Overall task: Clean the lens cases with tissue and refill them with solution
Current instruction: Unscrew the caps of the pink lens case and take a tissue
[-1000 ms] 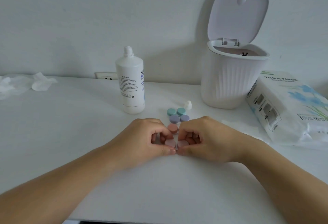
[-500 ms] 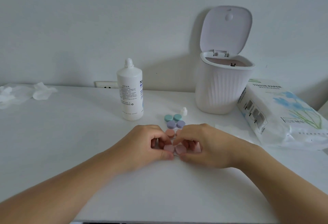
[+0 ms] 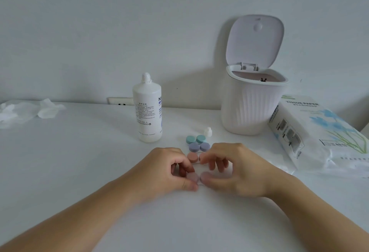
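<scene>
Several lens cases lie in a column on the white table. The nearest is a pale pink lens case point(image 3: 193, 177); my left hand point(image 3: 169, 168) pinches its left cap between thumb and fingers, and my right hand point(image 3: 237, 168) curls its thumb and fingers around the right cap. Behind it lie a salmon lens case point(image 3: 192, 157), a purple lens case point(image 3: 199, 146) and a teal lens case point(image 3: 195, 139). The white solution bottle point(image 3: 147, 109) stands uncapped behind my left hand, and its small cap point(image 3: 207, 132) sits beside the teal case. A tissue pack point(image 3: 319, 131) lies at the right.
A white ribbed bin point(image 3: 251, 103) with its lid up stands behind the cases, near the wall. Crumpled tissues point(image 3: 30, 110) lie at the far left. A flat tissue point(image 3: 283, 168) lies under my right wrist. A wall socket point(image 3: 120, 101) sits behind the bottle.
The view has tilted upward, so everything sits lower in the frame. Both hands stay on the pale pink case; my right fingers have spread a little over its right cap.
</scene>
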A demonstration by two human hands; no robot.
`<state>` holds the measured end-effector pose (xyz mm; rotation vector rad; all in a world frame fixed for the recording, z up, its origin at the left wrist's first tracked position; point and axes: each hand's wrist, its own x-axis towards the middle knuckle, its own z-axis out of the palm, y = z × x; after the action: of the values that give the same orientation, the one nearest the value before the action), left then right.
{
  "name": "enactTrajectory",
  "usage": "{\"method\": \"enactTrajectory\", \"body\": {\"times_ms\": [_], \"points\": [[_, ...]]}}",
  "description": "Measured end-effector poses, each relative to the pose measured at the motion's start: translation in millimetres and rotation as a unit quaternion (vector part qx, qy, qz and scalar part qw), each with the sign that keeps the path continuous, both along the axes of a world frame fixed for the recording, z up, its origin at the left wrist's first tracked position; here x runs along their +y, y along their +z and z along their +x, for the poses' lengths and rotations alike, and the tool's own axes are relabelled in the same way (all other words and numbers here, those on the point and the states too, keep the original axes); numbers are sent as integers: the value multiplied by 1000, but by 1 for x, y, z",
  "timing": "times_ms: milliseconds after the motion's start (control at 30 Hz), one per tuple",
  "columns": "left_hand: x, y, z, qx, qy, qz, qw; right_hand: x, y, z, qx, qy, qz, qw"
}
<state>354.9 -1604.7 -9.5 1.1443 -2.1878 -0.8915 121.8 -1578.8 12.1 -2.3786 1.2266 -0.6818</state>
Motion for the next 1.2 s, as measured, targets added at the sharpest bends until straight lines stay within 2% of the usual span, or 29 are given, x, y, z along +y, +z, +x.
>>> {"method": "enactTrajectory", "body": {"times_ms": [133, 300, 433, 600, 733, 800, 967, 1067, 1200], "points": [[0, 1, 0, -2, -2, 2, 1000, -2, -5, 5, 20, -1, -22, 1000], [1, 3, -1, 2, -2, 9, 1000, 0, -2, -2, 11, 45, 6, 999], [1, 5, -1, -7, -2, 8, 1000, -2, -3, 3, 14, 6, -11, 1000], [1, 5, 0, -8, -11, 10, 1000, 2, -1, -1, 35, 52, 3, 998], [1, 4, 0, -15, -13, 4, 1000, 1, -1, 2, 55, 7, -27, 998], [0, 4, 0, -15, -8, 3, 1000, 1, -2, 4, 57, 24, -36, 997], [0, 3, -1, -9, -11, 7, 1000, 3, 1, -1, 60, 45, 5, 997], [1, 3, 0, -13, -8, 7, 1000, 2, 0, 4, 68, 24, -30, 997], [0, 3, 0, -19, -9, 4, 1000, 1, -4, 7, 55, 45, -53, 996]]}}
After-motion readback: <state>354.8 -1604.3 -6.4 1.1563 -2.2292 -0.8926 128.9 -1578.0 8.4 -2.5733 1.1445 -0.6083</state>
